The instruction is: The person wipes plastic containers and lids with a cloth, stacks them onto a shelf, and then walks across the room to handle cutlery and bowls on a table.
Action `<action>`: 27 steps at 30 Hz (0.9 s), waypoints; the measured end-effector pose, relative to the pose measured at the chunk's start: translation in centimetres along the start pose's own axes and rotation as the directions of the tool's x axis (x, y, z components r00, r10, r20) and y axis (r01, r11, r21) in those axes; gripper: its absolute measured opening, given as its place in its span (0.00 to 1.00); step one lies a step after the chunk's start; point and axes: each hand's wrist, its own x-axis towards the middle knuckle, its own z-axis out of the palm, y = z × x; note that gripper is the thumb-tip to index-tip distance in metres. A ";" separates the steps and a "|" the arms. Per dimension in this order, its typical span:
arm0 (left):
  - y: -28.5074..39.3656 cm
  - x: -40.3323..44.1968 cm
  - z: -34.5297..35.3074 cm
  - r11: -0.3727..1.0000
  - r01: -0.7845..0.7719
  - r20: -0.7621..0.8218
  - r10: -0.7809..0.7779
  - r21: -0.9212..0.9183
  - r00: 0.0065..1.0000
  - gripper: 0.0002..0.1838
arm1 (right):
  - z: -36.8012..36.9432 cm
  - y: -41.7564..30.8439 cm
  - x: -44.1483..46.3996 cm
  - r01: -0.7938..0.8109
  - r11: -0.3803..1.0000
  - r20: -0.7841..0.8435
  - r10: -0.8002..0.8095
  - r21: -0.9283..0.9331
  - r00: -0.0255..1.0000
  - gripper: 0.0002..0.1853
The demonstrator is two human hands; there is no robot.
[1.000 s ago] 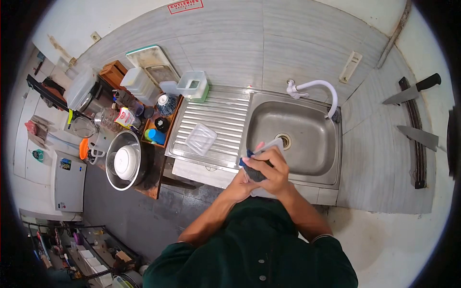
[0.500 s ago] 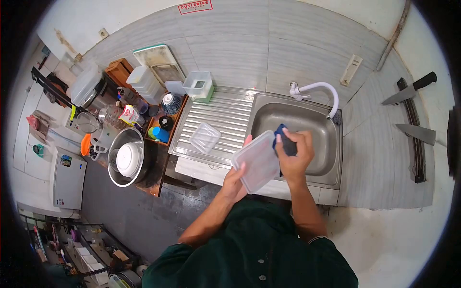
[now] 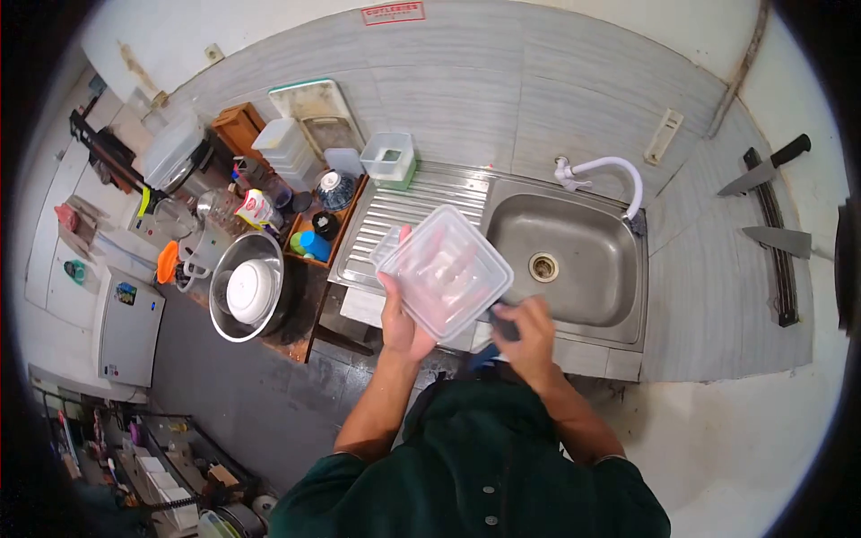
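Holds a clear plastic container up over the front edge of the steel sink unit, between the near right corner of the draining board and the near left corner of the basin. Supports it with the left hand, spread behind the plastic and pinching the left side, thumb in front, fingers visible through the wall. Curls the right hand round a dark cloth, pinched beside the container's lower right side; too blurred to tell touching from just apart. Apparently at the wiping of the container, judging by cloth and grip. Best to brace the broad face from behind with the whole spread palm, since likely to flex, and to pinch the side firmly, since probably slippery when wet. Better to press evenly than hard, following the rim and working into each corner in turn, then to rotate a side at a time for fresh reach. Wise to shift over the basin, away from the front edge, to catch drips, and to steer clear of another clear plastic piece, partly hidden behind on the draining board.
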 end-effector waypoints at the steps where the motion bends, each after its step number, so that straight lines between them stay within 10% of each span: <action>1: 0.7 -0.6 -0.3 1.000 -0.002 -0.006 0.002 0.017 1.000 0.44 | -0.1 0.7 -0.4 -0.099 0.995 -0.047 0.098 -0.023 0.994 0.14; 5: 3.2 -3.9 -1.0 0.997 -0.009 -0.045 0.012 0.071 0.999 0.47 | -0.3 -1.6 -1.0 -0.304 0.949 -0.253 0.314 0.078 0.915 0.10; 14: 2.7 -12.8 -1.5 0.942 0.016 -0.049 0.000 0.334 0.999 0.51 | 4.7 -10.9 -3.7 0.441 0.895 -0.116 -0.432 0.066 0.894 0.21; 21: 8.9 -20.5 -1.6 0.999 -0.030 -0.020 0.030 -0.041 0.999 0.50 | 5.1 -12.3 -2.2 -0.139 0.983 -0.282 0.168 0.122 0.945 0.10; 27: 9.7 -25.8 -2.5 0.936 0.043 -0.057 -0.024 0.349 0.998 0.50 | 6.1 -18.2 -2.4 0.157 0.972 -0.169 -0.127 0.176 0.977 0.15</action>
